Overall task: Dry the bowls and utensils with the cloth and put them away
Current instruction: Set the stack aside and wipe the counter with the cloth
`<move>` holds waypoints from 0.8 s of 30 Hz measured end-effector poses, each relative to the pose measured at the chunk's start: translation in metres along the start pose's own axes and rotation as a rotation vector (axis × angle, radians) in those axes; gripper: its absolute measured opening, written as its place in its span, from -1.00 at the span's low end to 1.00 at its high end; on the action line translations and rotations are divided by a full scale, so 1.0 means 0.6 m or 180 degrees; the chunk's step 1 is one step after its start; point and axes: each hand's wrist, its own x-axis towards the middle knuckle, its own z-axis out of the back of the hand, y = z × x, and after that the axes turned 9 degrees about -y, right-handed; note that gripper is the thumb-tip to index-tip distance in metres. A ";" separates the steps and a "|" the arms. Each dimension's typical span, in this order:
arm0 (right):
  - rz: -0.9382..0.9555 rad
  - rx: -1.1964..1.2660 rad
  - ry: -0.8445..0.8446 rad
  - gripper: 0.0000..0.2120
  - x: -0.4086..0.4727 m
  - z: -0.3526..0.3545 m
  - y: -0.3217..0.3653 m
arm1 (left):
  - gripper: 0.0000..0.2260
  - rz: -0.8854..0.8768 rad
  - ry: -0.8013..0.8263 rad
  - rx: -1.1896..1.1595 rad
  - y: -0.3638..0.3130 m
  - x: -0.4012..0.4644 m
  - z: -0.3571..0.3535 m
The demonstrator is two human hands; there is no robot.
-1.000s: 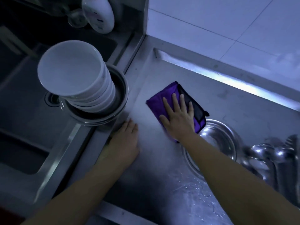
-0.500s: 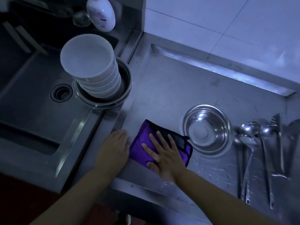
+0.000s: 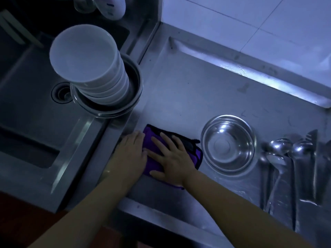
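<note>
Nearest, both forearms reach up from the lower edge of the view onto the steel draining board (image 3: 179, 86). The right hand (image 3: 172, 161) lies flat, palm down, on the purple cloth (image 3: 153, 138), its fingers (image 3: 165, 139) straight and spread wide, pointing toward about eleven o'clock; the cloth shows past the fingertips at eleven o'clock and past the little-finger side at three o'clock, where its dark edging (image 3: 189, 145) peeks out. The left hand (image 3: 131, 150) rests just beside it at nine o'clock, palm down with the fingers straight and close together, their tips touching the cloth's left border; it grips nothing. Just beside the cloth at three o'clock sits an upright steel bowl (image 3: 228, 143), apart from the fingers. Further out at three o'clock, spoons (image 3: 276, 149) and other utensils (image 3: 312, 158) lie side by side on the wet board. Farther off, at eleven o'clock from the hands, a stack of white bowls (image 3: 84, 52) stands inside nested steel basins (image 3: 133, 97) at the corner of the sink (image 3: 35, 108), whose drain (image 3: 60, 92) shows beside them. Farthest, at twelve o'clock, a white bottle (image 3: 112, 6) stands by the tiled wall (image 3: 250, 18).
</note>
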 end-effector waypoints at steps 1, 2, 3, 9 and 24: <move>-0.0108 -0.0005 -0.0058 -0.36 0.023 0.002 -0.017 | -0.50 0.0055 -0.0038 0.0041 -0.009 0.010 -0.004; -0.0237 -0.0008 -0.0105 -0.37 0.046 0.006 -0.037 | -0.46 0.0094 -0.0093 0.0080 -0.018 0.021 -0.007; -0.0360 -0.0014 -0.0146 -0.36 0.069 0.011 -0.058 | -0.43 0.0111 -0.0142 0.0119 -0.030 0.032 -0.009; -0.0840 -0.0184 -0.0372 -0.35 0.218 0.039 -0.215 | -0.32 -0.0059 -0.0059 0.0373 -0.099 0.129 -0.029; -0.0981 -0.0272 -0.0720 -0.36 0.308 0.061 -0.395 | -0.23 -0.0476 0.0654 0.1188 -0.194 0.270 -0.073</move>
